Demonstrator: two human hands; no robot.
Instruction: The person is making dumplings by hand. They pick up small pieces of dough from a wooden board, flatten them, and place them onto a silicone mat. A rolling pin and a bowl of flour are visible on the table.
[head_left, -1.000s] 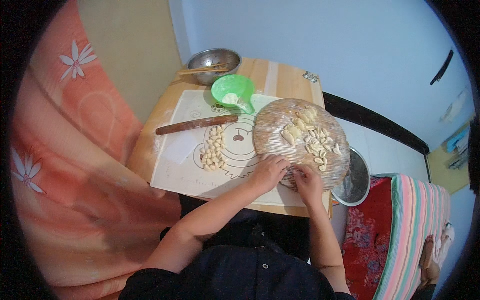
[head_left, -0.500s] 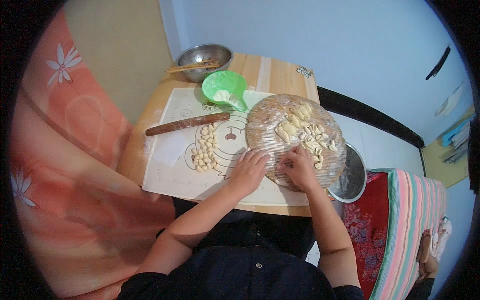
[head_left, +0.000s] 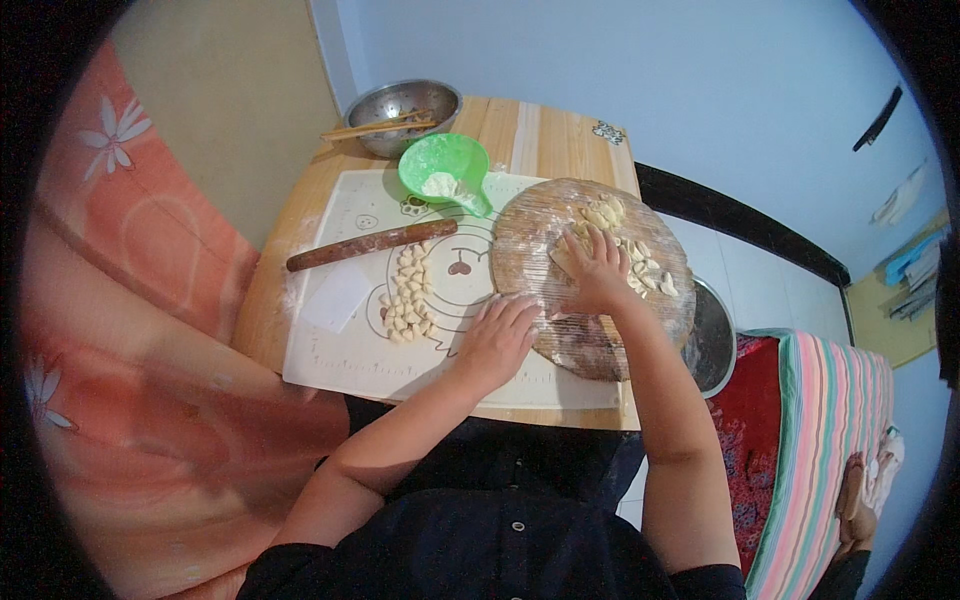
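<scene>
A round ridged board (head_left: 530, 225), dusted with flour, lies over the right part of a pale printed mat (head_left: 330, 360). My right hand (head_left: 597, 275) is over its middle, fingers spread on or just above the dough pieces there. Around those fingers are larger folded dough pieces (head_left: 603, 211) and smaller shaped dough pieces (head_left: 650, 270); my palm hides some. At the board's near left edge my left hand (head_left: 497, 335) rests flat, holding nothing. To its left, a cluster of small cut dough lumps (head_left: 408, 295) sits on the mat.
A wooden rolling pin (head_left: 370, 245) lies by the lumps, near a white sheet (head_left: 338, 297). Behind are a green scoop with flour (head_left: 440, 160) and a metal bowl (head_left: 405, 100) with chopsticks across it. Another metal bowl (head_left: 715, 345) stands below the table's right edge.
My right hand has moved up and farther over the board, its fingers going from pinched to spread. The board has turned or shifted slightly. My left hand stays in place.
</scene>
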